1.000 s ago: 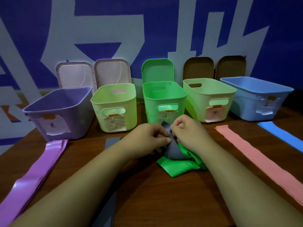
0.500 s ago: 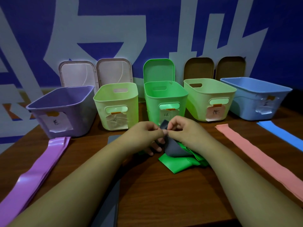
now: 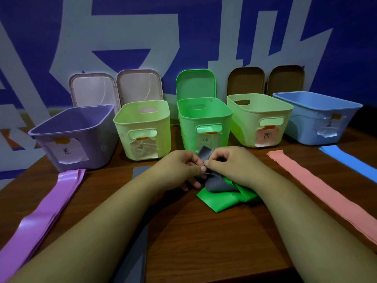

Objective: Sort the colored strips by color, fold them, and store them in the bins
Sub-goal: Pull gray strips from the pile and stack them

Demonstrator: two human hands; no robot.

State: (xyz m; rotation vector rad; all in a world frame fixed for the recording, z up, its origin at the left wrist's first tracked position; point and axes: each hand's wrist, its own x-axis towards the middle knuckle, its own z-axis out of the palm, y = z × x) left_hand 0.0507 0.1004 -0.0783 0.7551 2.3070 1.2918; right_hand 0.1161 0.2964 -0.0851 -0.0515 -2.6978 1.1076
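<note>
Lying far left on the table (image 3: 193,242), purple strips (image 3: 47,211) stretch before the purple bin (image 3: 71,144). At centre, the left hand (image 3: 177,168) and right hand (image 3: 234,166) both pinch a grey strip (image 3: 215,184) just before the green bin (image 3: 204,121), its lower part draped on crumpled green strips (image 3: 220,202). A pink strip (image 3: 326,193) and a blue strip (image 3: 350,160) lie to the right.

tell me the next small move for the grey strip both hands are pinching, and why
Probably lift the grey strip up and leftward, clear of the green strips. The left hand and right hand both pinch its top end, but its lower part lies bunched on them. A flat grey strip lies under the left forearm, so that looks like its pile.
</note>
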